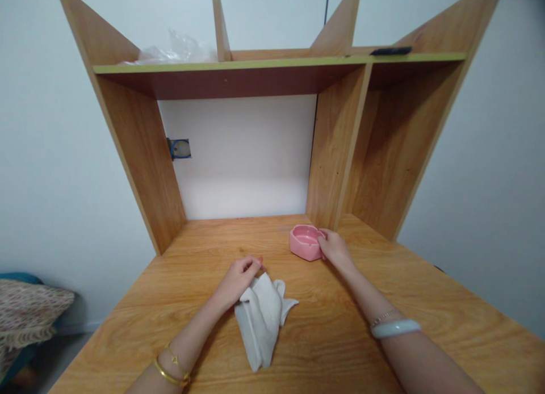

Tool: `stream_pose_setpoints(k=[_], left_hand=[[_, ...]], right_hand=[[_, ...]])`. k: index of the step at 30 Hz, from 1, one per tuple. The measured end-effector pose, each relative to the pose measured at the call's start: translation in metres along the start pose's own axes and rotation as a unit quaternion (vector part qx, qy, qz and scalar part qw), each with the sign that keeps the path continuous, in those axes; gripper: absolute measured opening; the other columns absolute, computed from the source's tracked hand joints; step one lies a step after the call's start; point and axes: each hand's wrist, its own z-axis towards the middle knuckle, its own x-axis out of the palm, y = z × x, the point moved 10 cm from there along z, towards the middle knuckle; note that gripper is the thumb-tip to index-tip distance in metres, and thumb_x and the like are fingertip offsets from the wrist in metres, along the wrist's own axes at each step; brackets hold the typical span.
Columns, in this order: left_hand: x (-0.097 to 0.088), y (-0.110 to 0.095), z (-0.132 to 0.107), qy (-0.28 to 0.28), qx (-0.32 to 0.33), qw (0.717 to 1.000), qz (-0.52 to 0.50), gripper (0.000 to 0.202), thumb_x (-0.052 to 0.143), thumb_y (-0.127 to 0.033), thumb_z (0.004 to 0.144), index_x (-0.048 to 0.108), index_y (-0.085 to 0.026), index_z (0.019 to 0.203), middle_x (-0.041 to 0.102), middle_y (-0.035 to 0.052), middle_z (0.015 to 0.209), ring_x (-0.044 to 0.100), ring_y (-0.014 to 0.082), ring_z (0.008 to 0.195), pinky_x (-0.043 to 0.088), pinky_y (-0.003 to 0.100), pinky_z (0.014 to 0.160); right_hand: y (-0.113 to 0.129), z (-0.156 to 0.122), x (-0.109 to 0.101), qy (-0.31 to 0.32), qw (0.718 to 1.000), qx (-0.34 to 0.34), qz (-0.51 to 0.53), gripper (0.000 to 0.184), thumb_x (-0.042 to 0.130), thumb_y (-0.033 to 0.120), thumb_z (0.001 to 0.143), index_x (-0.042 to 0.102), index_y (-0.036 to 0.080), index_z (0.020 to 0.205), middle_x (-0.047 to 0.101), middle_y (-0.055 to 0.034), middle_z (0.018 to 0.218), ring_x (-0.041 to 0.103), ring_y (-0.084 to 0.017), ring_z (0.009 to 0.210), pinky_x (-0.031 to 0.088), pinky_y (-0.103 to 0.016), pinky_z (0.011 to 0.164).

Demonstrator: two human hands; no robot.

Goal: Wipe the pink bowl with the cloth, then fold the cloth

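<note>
A pink, many-sided ashtray with notches in its rim is near the back of the wooden desk. My right hand grips it by the right side, thumb at the rim and some fingers hidden behind the wall. No contents show in the part of the bowl I can see. To the left and closer to me, my left hand has its fingers curled together at the top of a crumpled light grey cloth. The cloth hangs in folds toward me, its lower end narrowing to a point.
A wooden shelf unit rises from the back of the desk. On its upper board are a clear plastic bag and a dark object. An uncovered wall box shows behind. Patterned fabric lies at far left.
</note>
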Motion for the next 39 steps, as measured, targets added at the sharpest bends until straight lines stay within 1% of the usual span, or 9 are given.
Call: stream_pose_setpoints(k=[8, 12, 15, 18, 21, 24, 29, 33, 39], left_hand=[[0.010, -0.004, -0.004, 0.070, 0.003, 0.998, 0.003, 0.036, 0.040, -0.046, 0.078, 0.053, -0.014, 0.065, 0.045, -0.0025, 0.059, 0.042, 0.0107, 0.058, 0.031, 0.020, 0.053], [0.007, -0.004, -0.006, 0.112, -0.001, 0.994, 0.010, 0.037, 0.042, -0.047, 0.078, 0.056, -0.013, 0.073, 0.051, -0.0004, 0.068, 0.045, 0.0120, 0.064, 0.034, 0.021, 0.058], [0.005, -0.001, -0.008, 0.150, -0.009, 0.989, 0.015, 0.037, 0.043, -0.047, 0.078, 0.058, -0.013, 0.079, 0.054, 0.0011, 0.072, 0.047, 0.0128, 0.067, 0.036, 0.022, 0.060], [0.003, 0.001, -0.011, 0.177, -0.022, 0.984, 0.008, 0.039, 0.044, -0.048, 0.078, 0.058, -0.012, 0.087, 0.056, 0.0029, 0.078, 0.048, 0.0131, 0.068, 0.036, 0.022, 0.061], [0.011, 0.003, -0.017, 0.226, -0.040, 0.973, -0.001, 0.040, 0.047, -0.047, 0.077, 0.057, -0.012, 0.093, 0.056, 0.0027, 0.079, 0.047, 0.0122, 0.067, 0.036, 0.020, 0.057], [0.019, 0.001, -0.022, 0.262, -0.042, 0.964, -0.003, 0.038, 0.050, -0.045, 0.075, 0.056, -0.014, 0.097, 0.054, 0.0008, 0.078, 0.046, 0.0112, 0.066, 0.034, 0.019, 0.056], [0.020, -0.004, -0.022, 0.277, -0.033, 0.959, -0.042, 0.035, 0.057, -0.035, 0.069, 0.055, -0.015, 0.098, 0.052, -0.0011, 0.079, 0.044, 0.0105, 0.067, 0.033, 0.019, 0.057], [0.012, -0.007, -0.018, 0.244, -0.022, 0.967, -0.064, 0.034, 0.057, -0.027, 0.064, 0.055, -0.015, 0.096, 0.051, -0.0015, 0.077, 0.044, 0.0109, 0.068, 0.033, 0.020, 0.059], [-0.013, -0.011, -0.008, 0.141, 0.003, 0.987, -0.072, 0.047, 0.050, -0.021, 0.064, 0.047, -0.019, 0.110, 0.042, -0.0039, 0.068, 0.041, 0.0096, 0.060, 0.030, 0.019, 0.053]], right_hand=[[0.002, -0.001, -0.009, -0.023, 0.999, 0.004, -0.029, 0.035, 0.040, 0.020, 0.075, 0.059, 0.015, 0.105, 0.063, -0.0118, 0.097, 0.057, -0.023, 0.089, 0.039, -0.027, 0.069], [0.016, -0.011, -0.030, -0.071, 0.996, 0.011, -0.050, 0.042, 0.039, 0.027, 0.079, 0.047, 0.017, 0.118, 0.064, -0.0107, 0.082, 0.058, -0.024, 0.077, 0.038, -0.030, 0.063], [0.051, -0.022, -0.034, -0.074, 0.994, -0.077, -0.014, 0.041, 0.034, 0.025, 0.080, 0.045, 0.020, 0.119, 0.060, -0.0025, 0.063, 0.056, -0.018, 0.061, 0.035, -0.026, 0.056], [0.085, -0.037, -0.015, -0.018, 0.983, -0.181, 0.017, 0.036, 0.035, 0.023, 0.079, 0.053, 0.019, 0.111, 0.056, 0.0008, 0.058, 0.050, -0.014, 0.054, 0.033, -0.023, 0.054], [0.105, -0.055, 0.026, 0.109, 0.961, -0.251, 0.032, 0.031, 0.040, 0.020, 0.076, 0.059, 0.018, 0.101, 0.053, 0.0024, 0.055, 0.046, -0.011, 0.050, 0.031, -0.021, 0.051], [0.115, -0.078, 0.062, 0.255, 0.922, -0.283, 0.074, 0.026, 0.043, 0.015, 0.072, 0.063, 0.016, 0.089, 0.056, 0.0011, 0.061, 0.047, -0.010, 0.054, 0.033, -0.019, 0.050], [0.122, -0.111, 0.080, 0.412, 0.859, -0.288, 0.096, 0.026, 0.048, 0.011, 0.067, 0.062, 0.015, 0.088, 0.056, 0.0009, 0.069, 0.046, -0.009, 0.059, 0.034, -0.018, 0.052], [0.121, -0.122, 0.086, 0.447, 0.844, -0.281, 0.097, 0.041, 0.058, 0.018, 0.061, 0.054, 0.015, 0.102, 0.050, 0.0042, 0.070, 0.041, -0.007, 0.057, 0.031, -0.017, 0.049], [0.114, -0.123, 0.099, 0.449, 0.843, -0.294, 0.039, 0.020, 0.059, 0.022, 0.059, 0.056, 0.015, 0.078, 0.044, 0.0070, 0.059, 0.034, -0.005, 0.052, 0.024, -0.017, 0.045]])
